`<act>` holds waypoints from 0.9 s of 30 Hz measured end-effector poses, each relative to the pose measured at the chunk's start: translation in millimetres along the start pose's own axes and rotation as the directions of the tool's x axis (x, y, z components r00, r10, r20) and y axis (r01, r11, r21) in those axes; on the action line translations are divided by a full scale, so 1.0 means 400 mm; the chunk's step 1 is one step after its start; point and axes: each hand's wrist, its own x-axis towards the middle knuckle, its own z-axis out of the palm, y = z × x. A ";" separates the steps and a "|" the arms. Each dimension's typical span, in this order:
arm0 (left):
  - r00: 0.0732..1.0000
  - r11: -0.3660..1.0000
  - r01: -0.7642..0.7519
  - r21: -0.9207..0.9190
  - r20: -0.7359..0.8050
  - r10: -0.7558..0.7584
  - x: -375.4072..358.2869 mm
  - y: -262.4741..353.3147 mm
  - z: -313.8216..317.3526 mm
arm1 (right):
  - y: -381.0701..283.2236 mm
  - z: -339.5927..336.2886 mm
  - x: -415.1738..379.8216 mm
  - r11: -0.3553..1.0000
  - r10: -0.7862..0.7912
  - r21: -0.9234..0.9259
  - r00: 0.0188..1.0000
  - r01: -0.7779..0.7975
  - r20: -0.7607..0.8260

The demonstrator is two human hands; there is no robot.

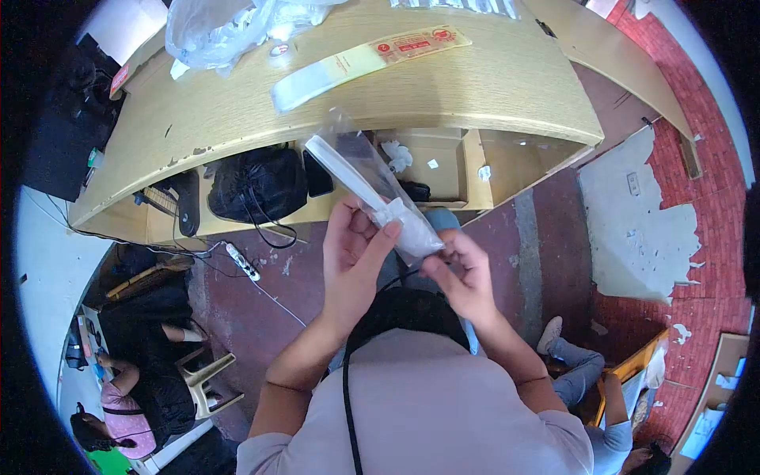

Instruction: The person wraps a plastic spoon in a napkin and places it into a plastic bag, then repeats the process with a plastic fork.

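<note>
My left hand (355, 249) is closed around a long clear plastic bag (388, 170), its thumb pressing on the front. A narrow white strip (344, 170) and a crumpled white piece (396, 218) show through the film. At the bag's lower right end, the fingers of my right hand (465, 273) pinch its corner. The bag slants up and left, its far end overlapping the table's front edge in this view. Beyond it, a long flat packet in white, yellow and red (372, 63) lies on the wooden table (507, 87).
A bulging clear plastic bag (218, 32) sits at the table's back left. The shelf underneath holds a black bag (257, 186) and a cardboard box (447, 162). A power strip (242, 263) lies on the floor. Two people sit nearby, at lower left and lower right.
</note>
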 end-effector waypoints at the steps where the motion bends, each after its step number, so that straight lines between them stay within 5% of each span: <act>1: 1.000 1.000 0.002 -0.001 0.001 -0.002 0.000 0.001 0.000 | 0.000 0.001 0.003 0.988 0.035 0.152 0.998 -0.026 -0.056; 20: 0.991 0.994 0.075 0.080 0.105 -0.083 -0.010 -0.019 -0.007 | -0.005 -0.013 0.005 0.972 0.089 0.220 0.995 -0.079 -0.040; 22: 0.990 0.993 0.081 0.088 0.110 -0.090 -0.011 -0.019 -0.009 | 0.003 -0.029 0.006 1.000 0.019 0.008 0.999 -0.019 0.026; 27: 0.977 0.973 0.118 0.199 0.153 -0.150 -0.011 -0.018 -0.016 | -0.034 -0.036 0.046 0.986 -0.149 -0.086 0.988 0.144 -0.046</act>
